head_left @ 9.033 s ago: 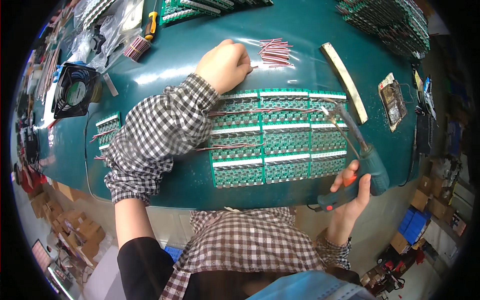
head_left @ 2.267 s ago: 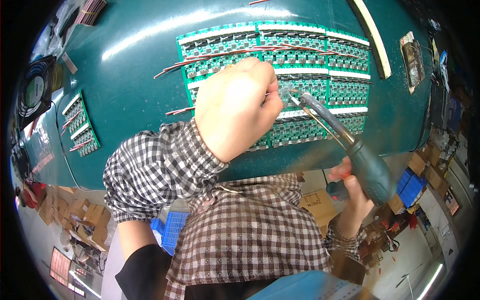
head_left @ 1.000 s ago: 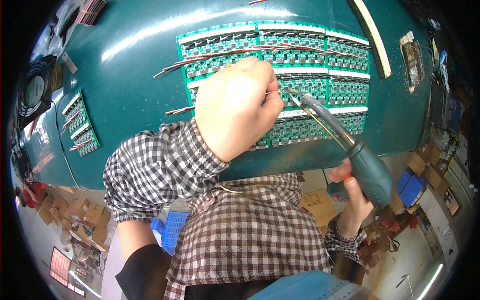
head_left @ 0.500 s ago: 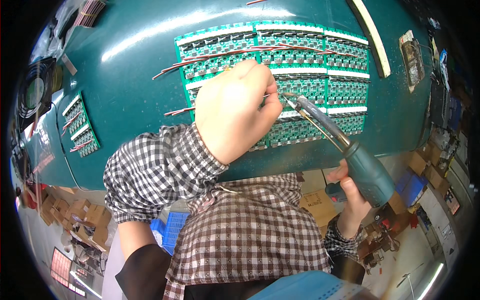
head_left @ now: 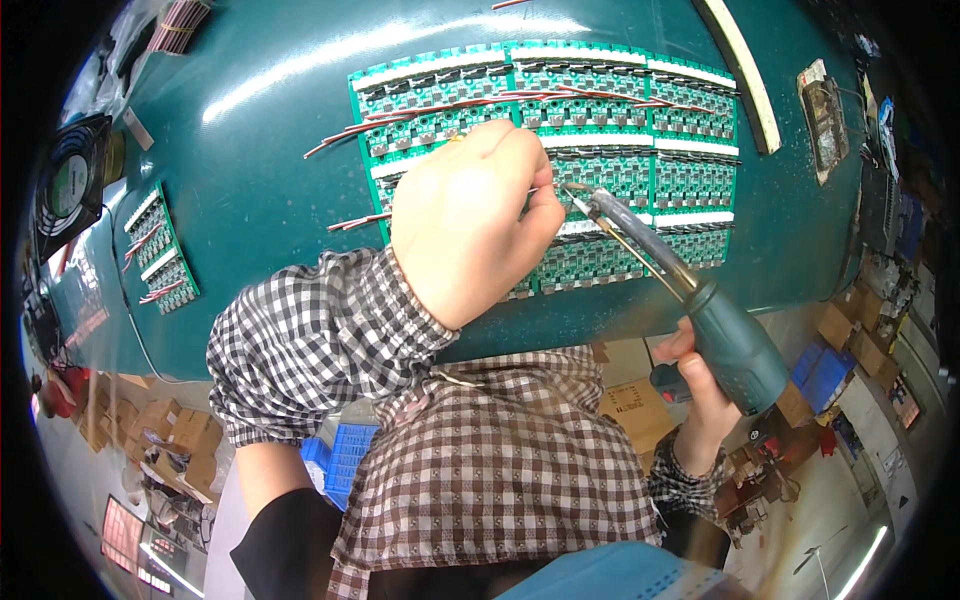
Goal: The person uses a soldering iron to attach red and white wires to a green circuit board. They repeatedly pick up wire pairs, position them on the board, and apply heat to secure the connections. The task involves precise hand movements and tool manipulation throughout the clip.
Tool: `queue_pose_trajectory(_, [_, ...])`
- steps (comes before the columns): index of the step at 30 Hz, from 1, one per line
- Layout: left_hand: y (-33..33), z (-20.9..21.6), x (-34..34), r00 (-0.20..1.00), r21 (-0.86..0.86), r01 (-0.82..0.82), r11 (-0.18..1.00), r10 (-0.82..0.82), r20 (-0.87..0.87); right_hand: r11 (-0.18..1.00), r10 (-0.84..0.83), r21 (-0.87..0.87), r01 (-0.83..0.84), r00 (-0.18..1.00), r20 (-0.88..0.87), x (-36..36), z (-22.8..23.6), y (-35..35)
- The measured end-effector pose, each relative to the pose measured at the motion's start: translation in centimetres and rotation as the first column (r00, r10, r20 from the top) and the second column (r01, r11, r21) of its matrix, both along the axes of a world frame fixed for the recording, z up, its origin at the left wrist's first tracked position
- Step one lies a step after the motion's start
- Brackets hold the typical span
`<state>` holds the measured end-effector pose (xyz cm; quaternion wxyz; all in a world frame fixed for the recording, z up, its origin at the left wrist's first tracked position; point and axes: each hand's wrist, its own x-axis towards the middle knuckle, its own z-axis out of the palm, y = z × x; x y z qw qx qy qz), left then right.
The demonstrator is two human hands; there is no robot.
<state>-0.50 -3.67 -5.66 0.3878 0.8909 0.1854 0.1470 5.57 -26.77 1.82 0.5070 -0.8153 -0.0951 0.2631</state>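
Green circuit boards lie joined in a block on the table, with white strips and rows of small dark parts. My left hand rests over their middle and hides part of them. Its thumb and forefinger pinch a thin wire, mostly hidden by the fingers. From the right, my right hand grips a dark green soldering gun by its handle. The gun's tip points at the boards just right of my left fingertips; whether it touches them I cannot tell. Red and white wires lie across the upper rows.
A smaller board strip with wires lies left on the green table. A black fan stands at the far left. A pale curved strip and a worn metal piece are at the right. A bundle of wires sits upper left.
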Motion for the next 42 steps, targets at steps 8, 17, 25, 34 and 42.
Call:
queue_pose_trajectory(8, [0.0, 0.0, 0.0, 1.0, -0.006, -0.004, 1.0, 0.004, 0.004, 0.997, 0.012, 0.075, -0.007, 0.998, -0.062, 0.2, 0.0, -0.6])
queue_pose_trajectory(17, [0.0, 0.0, 0.1, 1.0, 0.006, -0.003, 1.0, 0.003, 0.008, 0.997, 0.009, -0.073, -0.012, 0.999, -0.044, 0.0, 0.6, 0.1])
queue_pose_trajectory(25, [0.1, -0.1, 0.0, 1.0, 0.005, -0.007, 1.0, 0.007, 0.011, 0.994, 0.073, 0.089, -0.07, 0.997, -0.035, 0.6, 0.2, -0.8])
queue_pose_trajectory(34, [0.0, -0.1, 0.0, 1.0, 0.015, 0.002, 1.0, -0.002, 0.002, 0.996, 0.09, 0.004, -0.09, 0.995, 0.048, 0.4, 0.1, -0.3])
queue_pose_trajectory(42, [0.0, -0.2, 0.0, 1.0, 0.008, -0.003, 1.0, 0.003, 0.007, 0.995, 0.085, -0.055, -0.088, 0.995, -0.053, 0.6, 0.6, -0.2])
